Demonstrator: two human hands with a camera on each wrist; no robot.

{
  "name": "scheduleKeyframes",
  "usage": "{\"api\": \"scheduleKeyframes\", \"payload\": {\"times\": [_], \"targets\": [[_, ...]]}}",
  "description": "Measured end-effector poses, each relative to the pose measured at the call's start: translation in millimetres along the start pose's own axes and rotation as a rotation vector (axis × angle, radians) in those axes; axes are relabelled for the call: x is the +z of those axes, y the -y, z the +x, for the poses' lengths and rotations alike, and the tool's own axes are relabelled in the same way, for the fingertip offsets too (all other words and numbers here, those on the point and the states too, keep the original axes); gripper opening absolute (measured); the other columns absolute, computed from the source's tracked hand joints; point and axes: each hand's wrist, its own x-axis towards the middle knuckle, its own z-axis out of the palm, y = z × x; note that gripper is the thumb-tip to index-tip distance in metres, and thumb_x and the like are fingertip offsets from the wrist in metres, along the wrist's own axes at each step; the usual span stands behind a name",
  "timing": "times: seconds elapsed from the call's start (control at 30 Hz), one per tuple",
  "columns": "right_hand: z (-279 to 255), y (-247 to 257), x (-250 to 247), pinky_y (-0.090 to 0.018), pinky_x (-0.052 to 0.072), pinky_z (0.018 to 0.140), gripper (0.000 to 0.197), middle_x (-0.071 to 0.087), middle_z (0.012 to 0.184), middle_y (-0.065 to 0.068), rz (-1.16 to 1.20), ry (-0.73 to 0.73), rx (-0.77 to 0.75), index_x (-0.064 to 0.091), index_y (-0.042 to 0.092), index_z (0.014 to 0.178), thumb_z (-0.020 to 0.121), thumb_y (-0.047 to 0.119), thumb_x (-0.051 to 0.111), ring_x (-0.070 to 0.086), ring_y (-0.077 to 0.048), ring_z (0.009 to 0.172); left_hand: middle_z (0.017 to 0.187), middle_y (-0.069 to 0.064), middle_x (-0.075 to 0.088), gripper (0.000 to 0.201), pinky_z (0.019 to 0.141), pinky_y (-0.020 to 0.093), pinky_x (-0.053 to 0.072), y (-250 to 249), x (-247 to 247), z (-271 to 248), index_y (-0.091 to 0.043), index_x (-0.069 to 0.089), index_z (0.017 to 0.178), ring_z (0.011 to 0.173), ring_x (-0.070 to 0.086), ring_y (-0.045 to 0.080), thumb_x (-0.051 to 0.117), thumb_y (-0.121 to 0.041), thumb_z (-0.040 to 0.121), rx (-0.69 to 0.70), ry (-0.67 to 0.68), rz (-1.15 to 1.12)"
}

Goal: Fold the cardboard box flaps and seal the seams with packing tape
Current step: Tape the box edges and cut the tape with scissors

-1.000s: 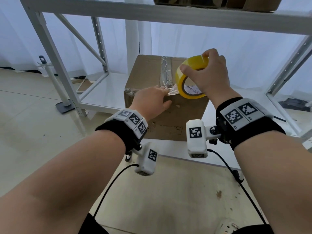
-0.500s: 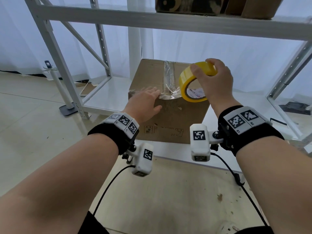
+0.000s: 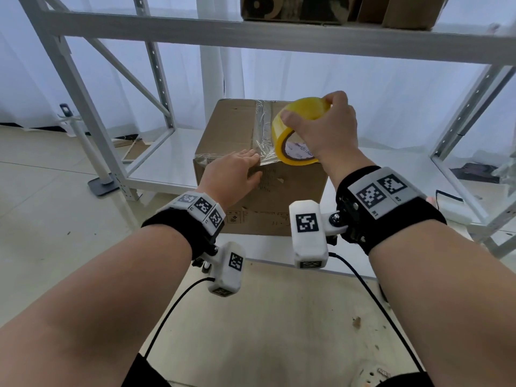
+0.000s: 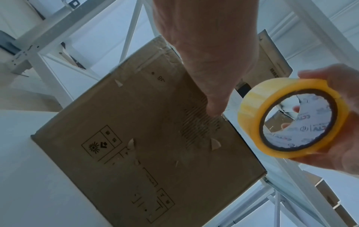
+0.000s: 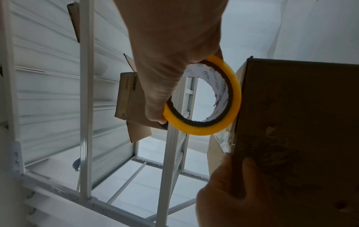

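Note:
A brown cardboard box (image 3: 229, 129) stands on the low white shelf (image 3: 167, 160) with its flaps down and clear tape along its top centre seam (image 3: 264, 115). My left hand (image 3: 252, 166) lies flat over the box's near top edge and presses the tape end there; its thumb (image 4: 211, 107) rests on the box's front face (image 4: 145, 138). My right hand (image 3: 310, 110) grips a yellow tape roll (image 3: 300, 129) just above the box's top right. A short clear strip (image 3: 268, 156) runs from the roll (image 5: 229, 107) to the edge under my left hand (image 5: 233, 192).
The white metal rack's upper beam (image 3: 279, 37) crosses above the box, with other cardboard boxes (image 3: 293, 9) on it. Rack uprights (image 3: 83, 107) stand left and right. A pole stand with a grey base (image 3: 102, 185) is on the floor at left.
My left hand's fingers went from bunched at the tape end to lying flat along the box's near top edge. The right hand keeps the roll almost where it was.

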Motion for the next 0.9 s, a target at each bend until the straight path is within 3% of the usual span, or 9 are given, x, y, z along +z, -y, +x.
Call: {"api": "scheduleKeyframes", "payload": {"times": [0.1,0.17,0.4,0.57,0.73,0.8,0.9], "targets": [[7,-6,-18,-0.036,0.041,0.089,0.079,0.039,0.132,-0.006,-0.094,-0.067,-0.001,0.037,0.02,0.133,0.071,0.056,0.072,0.046,-0.027,0.118,0.145,-0.006,0.043,0.046,0.108,0.034,0.034,0,0,0,-0.022,0.045,0.139,0.135,0.038,0.01,0.047,-0.037,0.096,-0.007,-0.008,-0.022],[11,-17,-27,-0.041,0.043,0.093,0.08,0.038,0.132,-0.006,-0.15,-0.086,0.023,0.037,0.02,0.133,0.07,0.056,0.072,0.046,-0.029,0.12,0.145,-0.006,0.044,0.046,0.108,0.034,0.035,-2,0,0,-0.021,0.046,0.139,0.135,0.039,0.011,0.047,-0.037,0.096,-0.005,-0.008,-0.027],[13,-30,-26,-0.042,0.044,0.097,0.083,0.036,0.134,-0.006,-0.14,-0.052,0.073,0.037,0.024,0.137,0.07,0.062,0.069,0.045,-0.029,0.122,0.145,0.0,0.044,0.053,0.108,0.035,0.033,-12,-2,5,-0.021,0.042,0.141,0.133,0.041,0.018,0.046,-0.045,0.095,0.002,0.053,0.03],[13,-33,-26,-0.046,0.042,0.1,0.084,0.034,0.137,-0.007,-0.198,-0.02,0.03,0.034,0.028,0.142,0.074,0.068,0.061,0.043,-0.03,0.125,0.14,0.015,0.046,0.066,0.108,0.046,0.034,-30,5,12,-0.03,0.03,0.146,0.129,0.042,0.031,0.038,-0.063,0.09,-0.008,0.13,0.221],[10,-30,-24,-0.046,0.042,0.096,0.079,0.035,0.135,-0.008,-0.27,-0.007,-0.004,0.036,0.028,0.139,0.074,0.067,0.061,0.042,-0.033,0.125,0.148,0.028,0.028,0.075,0.11,0.056,0.024,-46,7,21,-0.041,0.015,0.147,0.136,0.028,0.043,0.035,-0.075,0.083,-0.085,0.238,0.268],[9,-28,-22,-0.045,0.041,0.093,0.078,0.035,0.135,-0.008,-0.3,-0.011,-0.01,0.036,0.028,0.139,0.075,0.066,0.061,0.042,-0.034,0.124,0.15,0.027,0.025,0.076,0.111,0.055,0.023,-44,7,19,-0.04,0.012,0.148,0.138,0.026,0.043,0.034,-0.074,0.084,-0.079,0.253,0.276],[7,-25,-21,-0.045,0.042,0.09,0.076,0.035,0.135,-0.008,-0.31,-0.015,-0.001,0.036,0.027,0.138,0.076,0.064,0.06,0.042,-0.035,0.123,0.154,0.015,0.026,0.067,0.115,0.047,0.023,-29,1,11,-0.032,0.016,0.15,0.141,0.026,0.031,0.038,-0.06,0.092,-0.019,0.213,0.222]]}}
